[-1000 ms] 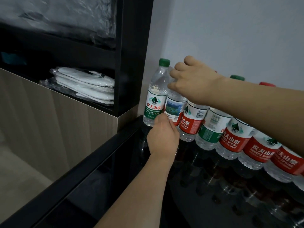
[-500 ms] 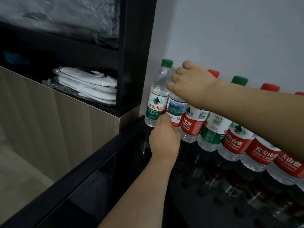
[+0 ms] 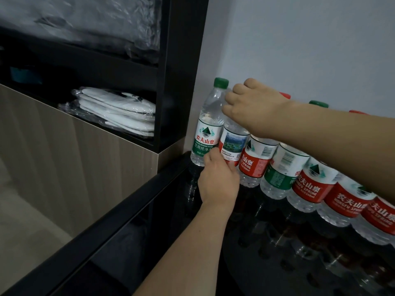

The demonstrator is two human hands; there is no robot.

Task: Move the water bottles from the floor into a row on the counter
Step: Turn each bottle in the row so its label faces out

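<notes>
Glossy black counter (image 3: 267, 263) against a pale grey wall (image 3: 299, 39); black shelf unit (image 3: 181, 60) at far left with plastic-wrapped white packs (image 3: 115, 110) in its lower bay.

Row of water bottles (image 3: 299, 174) standing along the wall, shoulder to shoulder, running from the far-left corner toward the near right. Labels mix red and green. End bottle at the far left is the green-capped bottle (image 3: 208, 122), close beside the shelf unit's corner.

Second in line: the picture-label bottle (image 3: 232, 144). Both my hands are on it. Right hand (image 3: 254, 110) comes over from the right, fingers curled down over its shoulder and neck (cap hidden under the hand). Left hand (image 3: 220, 180) is low, fingers bent round the base of the label; grip looks snug, though the fingertips are out of sight behind the bottle.

Step in hand, as I judge it: seating this bottle squarely between its two neighbours.

To do it well: keep the bottle upright, steer from the base with the left hand, steady the top with the right. Press sideways only gently, since the green-capped bottle could tip. Let go of the top first, then the base.
</notes>
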